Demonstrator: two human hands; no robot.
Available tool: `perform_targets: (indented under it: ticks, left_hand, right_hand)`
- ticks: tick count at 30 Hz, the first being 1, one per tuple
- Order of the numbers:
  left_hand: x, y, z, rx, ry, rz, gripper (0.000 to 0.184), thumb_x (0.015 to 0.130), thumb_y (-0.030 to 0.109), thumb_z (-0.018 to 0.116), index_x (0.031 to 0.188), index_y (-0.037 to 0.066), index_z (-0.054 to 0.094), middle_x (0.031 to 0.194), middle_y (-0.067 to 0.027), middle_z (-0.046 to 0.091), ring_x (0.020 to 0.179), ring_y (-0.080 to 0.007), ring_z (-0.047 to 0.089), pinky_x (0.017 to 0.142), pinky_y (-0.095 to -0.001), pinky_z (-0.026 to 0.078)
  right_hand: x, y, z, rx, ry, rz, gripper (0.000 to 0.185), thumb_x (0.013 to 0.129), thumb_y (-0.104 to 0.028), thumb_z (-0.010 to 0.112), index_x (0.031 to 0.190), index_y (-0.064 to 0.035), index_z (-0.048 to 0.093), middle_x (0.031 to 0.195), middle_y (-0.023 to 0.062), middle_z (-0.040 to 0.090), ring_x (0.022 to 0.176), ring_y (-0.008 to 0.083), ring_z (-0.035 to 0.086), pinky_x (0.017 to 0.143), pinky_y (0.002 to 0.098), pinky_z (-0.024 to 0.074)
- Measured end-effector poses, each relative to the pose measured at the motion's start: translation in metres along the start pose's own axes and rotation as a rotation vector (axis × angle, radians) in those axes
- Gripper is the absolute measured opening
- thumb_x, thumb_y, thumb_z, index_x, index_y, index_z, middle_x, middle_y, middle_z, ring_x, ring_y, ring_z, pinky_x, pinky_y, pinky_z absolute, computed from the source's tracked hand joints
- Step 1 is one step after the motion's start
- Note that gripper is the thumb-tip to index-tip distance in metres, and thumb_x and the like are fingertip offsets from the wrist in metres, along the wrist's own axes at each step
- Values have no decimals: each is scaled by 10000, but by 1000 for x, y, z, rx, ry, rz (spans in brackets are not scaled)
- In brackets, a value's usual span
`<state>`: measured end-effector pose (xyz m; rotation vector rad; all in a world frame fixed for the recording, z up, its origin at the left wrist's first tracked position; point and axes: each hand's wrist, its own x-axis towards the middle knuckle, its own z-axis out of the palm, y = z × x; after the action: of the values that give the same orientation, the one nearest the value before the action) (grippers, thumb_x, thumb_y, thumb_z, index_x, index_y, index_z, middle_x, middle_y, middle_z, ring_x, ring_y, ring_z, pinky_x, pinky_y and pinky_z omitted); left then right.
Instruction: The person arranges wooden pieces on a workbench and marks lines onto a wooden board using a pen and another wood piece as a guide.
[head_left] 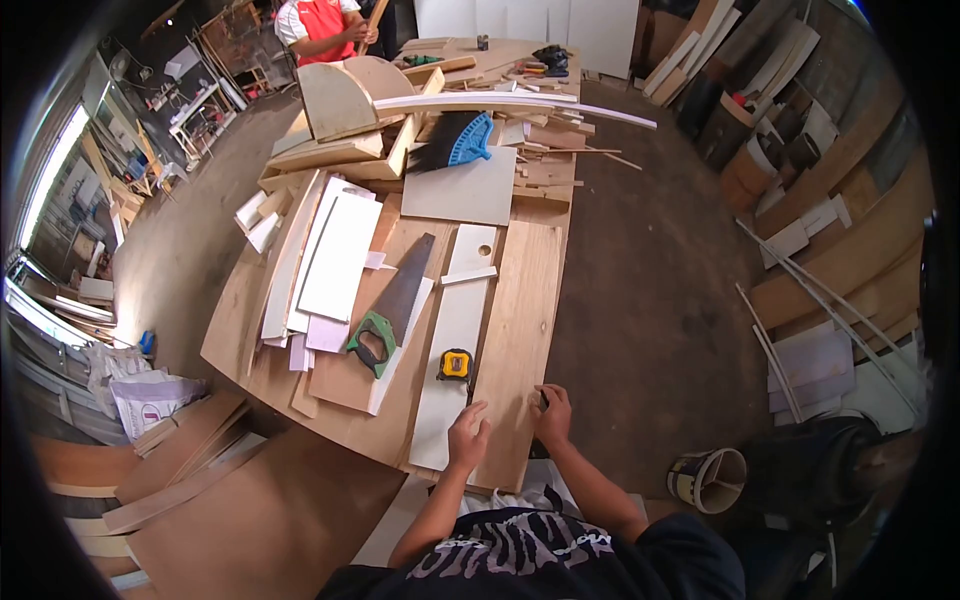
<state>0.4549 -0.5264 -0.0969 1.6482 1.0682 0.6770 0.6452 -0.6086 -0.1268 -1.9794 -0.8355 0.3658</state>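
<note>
Wooden plank (515,345), lower centre, lies between left hand (466,438), fingers parted, and right hand (552,418), pinching a dark object (544,401), apparently for steadiness.

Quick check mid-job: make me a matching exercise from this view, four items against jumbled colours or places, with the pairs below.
Items
1. tape measure
2. saw
3. brush
4. right hand

Descriptions
A. blue and black
B. at the right edge of the wide plank
C. yellow and black, on the long white board
D. green and dark grey

Pairs: 1-C, 2-D, 3-A, 4-B
</note>
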Motion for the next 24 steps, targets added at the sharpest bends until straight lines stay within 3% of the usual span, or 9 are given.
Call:
perform_targets:
  ticks: [4,7,13,20,24]
  left_hand:
    - [14,12,-4,-28,-14,25,377,1005,116,682,1370,21,699,1404,-157,705,1294,-277,687,1091,-415,571]
    - [30,11,-16,0,-34,57,366,1007,121,684,1358,17,706,1379,-155,718,1274,-275,696,1071,-406,582]
    - [57,11,-46,-65,-45,133,338,1011,113,679,1330,11,722,1331,-148,735,1228,-274,719,1034,-390,600]
    - [79,-26,-59,-123,-116,109,332,1005,117,677,1322,33,729,1278,-153,760,1187,-285,744,1025,-404,600]
    - [81,-11,-57,-142,-97,125,328,1010,93,666,1324,20,723,1276,-164,756,1188,-273,745,1026,-390,602]
  right_hand:
    - [-1,-6,-7,-64,-5,-48,342,869,-69,828,1202,-66,752,1204,145,689,1053,340,702,907,416,580]
    - [-5,-16,-4,-75,-30,69,302,871,-96,834,1165,-68,774,1122,144,719,1021,304,725,911,402,586]
    - [-15,-28,20,-51,10,53,232,903,-113,824,1126,-57,790,1063,130,750,878,235,773,821,362,604]
    - [-38,-43,24,-76,25,45,202,907,-101,817,1100,-49,791,1022,128,772,855,232,784,809,362,607]
    - [-27,-36,22,-30,33,57,196,912,-103,814,1097,-42,791,1014,134,779,845,231,786,778,358,609]
